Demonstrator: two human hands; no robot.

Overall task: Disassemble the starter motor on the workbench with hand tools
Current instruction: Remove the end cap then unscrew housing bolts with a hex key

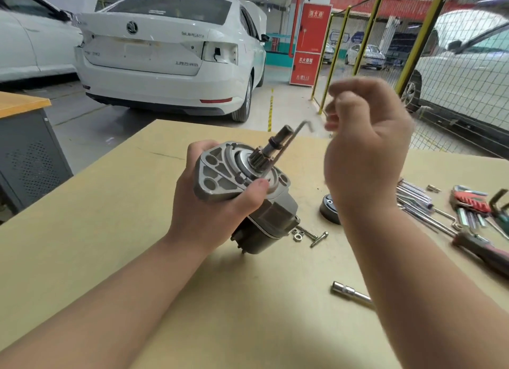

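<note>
My left hand grips the grey starter motor by its front housing and holds it tilted above the workbench, with the pinion gear and shaft pointing up and away. A thin L-shaped hex key stands in the front housing beside the pinion, its bent end at the top. My right hand is raised just right of the key and blurred. Its fingers are curled, and a small gap separates them from the key's bent end.
On the bench to the right lie a black round cap, two long bolts with nuts, a socket extension, loose hex keys, a red hex-key holder and a red-handled tool. White cars and a yellow mesh fence stand beyond.
</note>
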